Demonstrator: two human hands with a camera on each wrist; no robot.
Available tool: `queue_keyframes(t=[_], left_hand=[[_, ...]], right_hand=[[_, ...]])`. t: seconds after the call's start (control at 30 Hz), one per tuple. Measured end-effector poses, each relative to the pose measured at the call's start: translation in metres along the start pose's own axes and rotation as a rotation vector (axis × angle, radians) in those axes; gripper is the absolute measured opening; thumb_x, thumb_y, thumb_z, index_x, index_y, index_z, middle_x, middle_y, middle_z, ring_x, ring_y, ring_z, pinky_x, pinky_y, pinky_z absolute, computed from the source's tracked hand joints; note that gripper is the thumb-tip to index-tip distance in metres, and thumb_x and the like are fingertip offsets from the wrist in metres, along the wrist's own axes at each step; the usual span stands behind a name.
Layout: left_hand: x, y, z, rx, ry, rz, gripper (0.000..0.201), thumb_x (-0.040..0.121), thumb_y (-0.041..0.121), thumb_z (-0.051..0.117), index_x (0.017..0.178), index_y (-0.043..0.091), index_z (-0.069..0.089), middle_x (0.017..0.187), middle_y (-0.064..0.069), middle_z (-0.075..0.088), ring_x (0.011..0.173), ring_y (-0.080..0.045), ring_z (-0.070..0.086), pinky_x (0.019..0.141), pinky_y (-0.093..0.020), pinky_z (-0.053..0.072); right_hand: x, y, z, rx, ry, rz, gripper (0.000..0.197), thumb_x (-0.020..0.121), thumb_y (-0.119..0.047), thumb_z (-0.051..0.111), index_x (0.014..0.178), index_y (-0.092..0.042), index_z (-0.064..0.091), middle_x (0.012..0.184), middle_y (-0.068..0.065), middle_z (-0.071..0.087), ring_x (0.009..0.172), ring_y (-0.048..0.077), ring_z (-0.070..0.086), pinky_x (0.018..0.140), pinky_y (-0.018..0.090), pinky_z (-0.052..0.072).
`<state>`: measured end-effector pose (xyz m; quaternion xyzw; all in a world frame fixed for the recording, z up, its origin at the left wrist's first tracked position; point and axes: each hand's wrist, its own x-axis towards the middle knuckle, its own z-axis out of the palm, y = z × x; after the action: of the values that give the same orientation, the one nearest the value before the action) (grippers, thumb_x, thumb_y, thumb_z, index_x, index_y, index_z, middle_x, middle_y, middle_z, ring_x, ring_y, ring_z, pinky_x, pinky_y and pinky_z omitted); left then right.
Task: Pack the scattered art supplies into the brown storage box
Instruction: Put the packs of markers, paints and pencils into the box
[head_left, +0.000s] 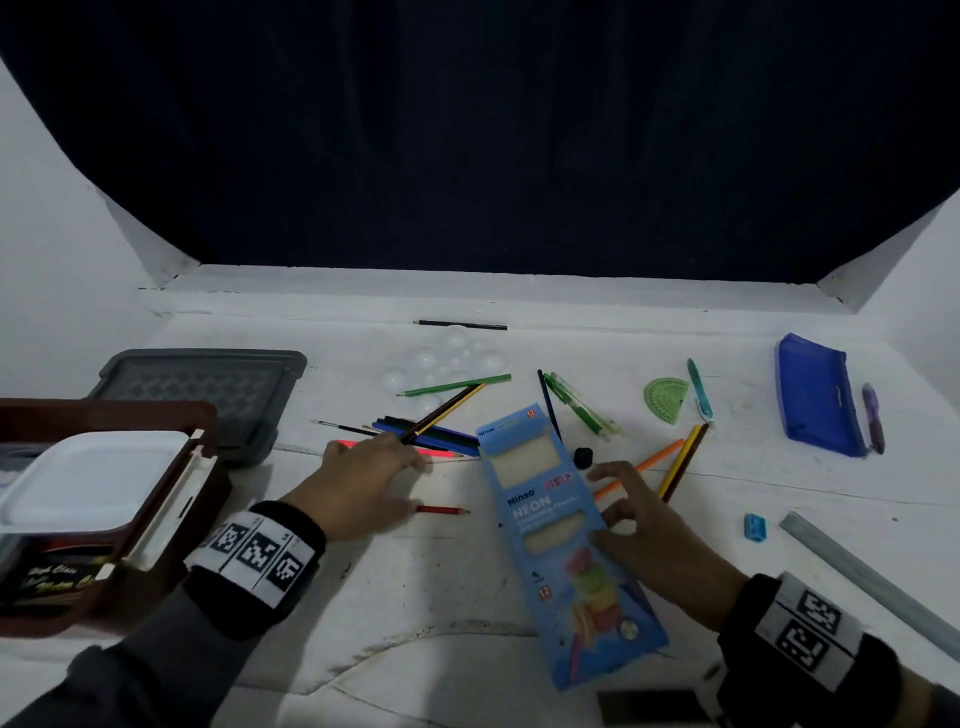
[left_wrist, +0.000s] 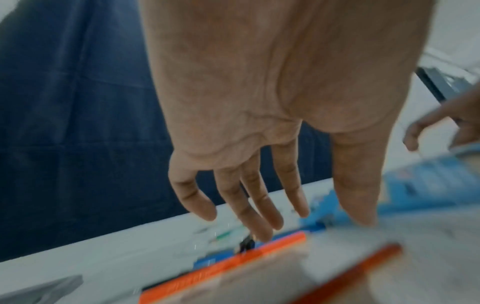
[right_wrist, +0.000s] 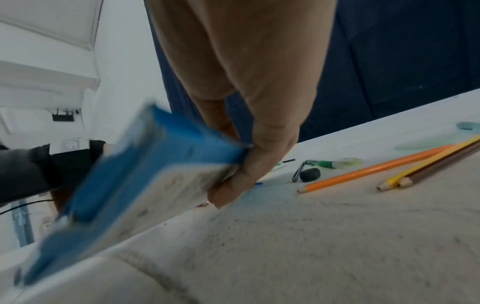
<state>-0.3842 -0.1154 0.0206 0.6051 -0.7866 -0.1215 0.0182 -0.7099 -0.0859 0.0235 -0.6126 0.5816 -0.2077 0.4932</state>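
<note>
Head view, right hand gripping Ninso NEON pencil box

Dim, cool, flat light overall; far backdrop nearly black. Soft shadows under both hands on the white surface. Head view bows strongly at the edges. Wrist views are motion-blurred: the blue pencil box smears, near pencils streak, palms soft up close.

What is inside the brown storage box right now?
The brown storage box holds a white lidded container, with a dark printed pack showing beneath it. Anything deeper is covered by these two.
</note>
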Motion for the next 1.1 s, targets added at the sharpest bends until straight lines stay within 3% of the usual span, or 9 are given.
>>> queue_keyframes(t=[0.1, 0.23, 0.33, 0.53, 0.63, 0.73, 0.8, 0.93, 1.1], left_hand=[[-0.001, -0.008, 0.016, 0.101, -0.136, 0.022, 0.034, 0.091, 0.050, 0.056, 0.122, 0.036, 0.050, 0.121, 0.013, 0.048, 0.118, -0.011, 0.047, 0.092, -0.037, 0.029], [0.003, -0.013, 0.025, 0.101, -0.101, 0.023, 0.018, 0.092, 0.046, 0.057, 0.098, 0.034, 0.046, 0.101, 0.014, 0.050, 0.100, -0.009, 0.049, 0.083, -0.034, 0.027], [0.005, -0.017, 0.025, 0.089, -0.111, 0.018, 0.012, 0.096, 0.037, 0.053, 0.090, 0.031, 0.045, 0.092, 0.014, 0.048, 0.093, -0.010, 0.048, 0.082, -0.033, 0.028], [-0.009, -0.029, 0.018, -0.104, 0.008, -0.020, 0.019, 0.095, 0.028, 0.055, 0.080, 0.030, 0.044, 0.080, 0.010, 0.058, 0.074, -0.015, 0.053, 0.071, -0.033, 0.044], [-0.015, -0.029, 0.015, -0.344, 0.164, -0.024, 0.013, 0.095, 0.017, 0.058, 0.083, 0.019, 0.053, 0.072, 0.006, 0.059, 0.062, -0.008, 0.050, 0.060, -0.026, 0.040], [-0.009, -0.021, 0.016, -0.459, 0.238, -0.018, 0.012, 0.094, 0.024, 0.056, 0.083, 0.019, 0.052, 0.068, 0.009, 0.054, 0.059, -0.005, 0.047, 0.056, -0.018, 0.035], [0.000, -0.013, 0.016, -0.473, 0.189, 0.003, 0.014, 0.094, 0.028, 0.052, 0.085, 0.018, 0.051, 0.072, 0.009, 0.054, 0.062, -0.006, 0.047, 0.059, -0.021, 0.036], [0.019, -0.009, 0.013, -0.471, 0.095, 0.021, 0.028, 0.092, 0.039, 0.041, 0.094, 0.012, 0.050, 0.078, -0.003, 0.061, 0.071, -0.024, 0.057, 0.066, -0.036, 0.042], [0.034, -0.022, 0.015, -0.330, -0.009, 0.040, 0.009, 0.101, 0.023, 0.045, 0.094, 0.019, 0.043, 0.085, -0.005, 0.059, 0.081, -0.032, 0.059, 0.071, -0.040, 0.043]], right_hand=[[-0.003, 0.003, 0.010, -0.057, -0.125, 0.050, 0.031, 0.088, -0.013, 0.066, 0.109, -0.029, 0.050, 0.098, 0.012, 0.065, 0.080, 0.028, 0.072, 0.067, 0.050, 0.060], [-0.003, -0.001, 0.023, -0.102, -0.260, 0.098, 0.030, 0.088, -0.015, 0.069, 0.108, -0.019, 0.047, 0.095, 0.013, 0.070, 0.072, 0.022, 0.072, 0.067, 0.041, 0.062], [0.001, -0.011, 0.024, -0.187, -0.345, 0.132, 0.029, 0.090, -0.021, 0.067, 0.109, -0.017, 0.045, 0.096, 0.014, 0.072, 0.066, 0.027, 0.069, 0.063, 0.040, 0.060], [0.020, -0.042, 0.017, -0.675, -0.246, -0.118, 0.018, 0.093, -0.031, 0.058, 0.088, -0.014, 0.061, 0.068, 0.002, 0.070, 0.056, 0.017, 0.068, 0.058, 0.030, 0.057], [0.045, -0.054, 0.026, -0.800, -0.122, -0.270, 0.017, 0.092, -0.035, 0.057, 0.089, -0.019, 0.062, 0.080, -0.006, 0.061, 0.071, 0.014, 0.061, 0.066, 0.028, 0.049], [0.082, -0.055, 0.040, -0.858, -0.113, -0.371, 0.027, 0.095, -0.033, 0.050, 0.113, -0.016, 0.060, 0.105, 0.002, 0.061, 0.093, 0.022, 0.060, 0.079, 0.035, 0.050], [0.109, -0.052, 0.048, -0.914, -0.123, -0.400, 0.029, 0.097, -0.030, 0.045, 0.115, -0.012, 0.058, 0.110, 0.007, 0.057, 0.100, 0.026, 0.056, 0.081, 0.038, 0.049], [0.146, -0.048, 0.061, -1.061, -0.078, -0.417, 0.031, 0.097, -0.028, 0.043, 0.118, -0.013, 0.060, 0.113, 0.008, 0.052, 0.106, 0.028, 0.050, 0.077, 0.037, 0.043], [0.163, -0.052, 0.068, -1.112, -0.055, -0.435, 0.030, 0.096, -0.029, 0.047, 0.118, -0.014, 0.061, 0.117, 0.008, 0.049, 0.111, 0.027, 0.047, 0.077, 0.035, 0.039]])
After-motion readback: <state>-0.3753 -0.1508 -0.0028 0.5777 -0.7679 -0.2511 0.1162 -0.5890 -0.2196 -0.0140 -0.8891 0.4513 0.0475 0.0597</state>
